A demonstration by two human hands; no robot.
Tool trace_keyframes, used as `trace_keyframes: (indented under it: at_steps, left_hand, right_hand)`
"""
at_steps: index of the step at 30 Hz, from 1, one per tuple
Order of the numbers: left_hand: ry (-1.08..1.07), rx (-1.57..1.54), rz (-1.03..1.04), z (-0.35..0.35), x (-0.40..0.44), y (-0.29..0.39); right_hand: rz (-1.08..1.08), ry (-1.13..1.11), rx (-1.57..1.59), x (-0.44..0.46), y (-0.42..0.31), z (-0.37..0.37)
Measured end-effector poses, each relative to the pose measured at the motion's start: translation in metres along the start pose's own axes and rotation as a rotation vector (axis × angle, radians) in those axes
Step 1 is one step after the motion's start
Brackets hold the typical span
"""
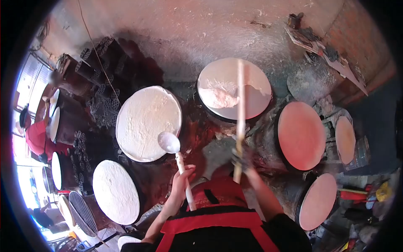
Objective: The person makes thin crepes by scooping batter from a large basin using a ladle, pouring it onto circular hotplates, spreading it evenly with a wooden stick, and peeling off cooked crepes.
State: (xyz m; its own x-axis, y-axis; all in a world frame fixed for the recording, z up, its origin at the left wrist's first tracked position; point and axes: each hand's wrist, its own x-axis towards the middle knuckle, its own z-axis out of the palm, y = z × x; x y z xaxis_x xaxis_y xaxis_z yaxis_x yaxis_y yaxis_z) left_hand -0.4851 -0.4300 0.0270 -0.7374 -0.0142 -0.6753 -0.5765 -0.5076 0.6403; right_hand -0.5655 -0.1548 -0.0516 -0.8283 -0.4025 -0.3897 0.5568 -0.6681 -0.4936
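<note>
My left hand (181, 181) is closed round the pale handle of a ladle (169, 143). The ladle's round bowl is over the near right edge of a round griddle (145, 117) covered with a whitish layer. In my right hand (243, 161), which looks darkly gloved and slightly blurred, is a long wooden stick (240, 109) pointing away from me. The stick passes over a second round griddle (256, 107) at the back. On that griddle a pale, crumpled sheet (220, 97) lies partly folded, with the smooth surface bare in front. Whether the stick touches the sheet I cannot tell.
More round griddles stand around me: a white-coated one (115, 193) at left, reddish-looking ones (301, 136) at right. Stacked perforated coal cylinders (105, 75) fill the back left. A co-worker in red (37, 136) stands far left. A cluttered shelf (325, 52) leans back right.
</note>
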Motion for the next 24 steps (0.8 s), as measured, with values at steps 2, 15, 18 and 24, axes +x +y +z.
trace_keyframes:
  at_steps: [2,15,18,24]
  left_hand:
    - [0.067,-0.032,-0.003,-0.021,-0.021,-0.002]
    - [0.219,-0.115,0.099,-0.078,-0.062,-0.033]
    - [0.127,-0.107,0.071,-0.058,-0.056,-0.027]
    - [0.066,-0.061,0.117,-0.029,-0.063,-0.025]
  right_hand:
    - [-0.016,0.043,0.128,0.097,0.034,0.032]
    - [-0.301,0.481,-0.174,0.178,0.095,0.055]
    - [-0.175,0.329,0.014,0.113,0.075,0.029]
    - [-0.049,-0.493,0.352,0.139,0.043,-0.051]
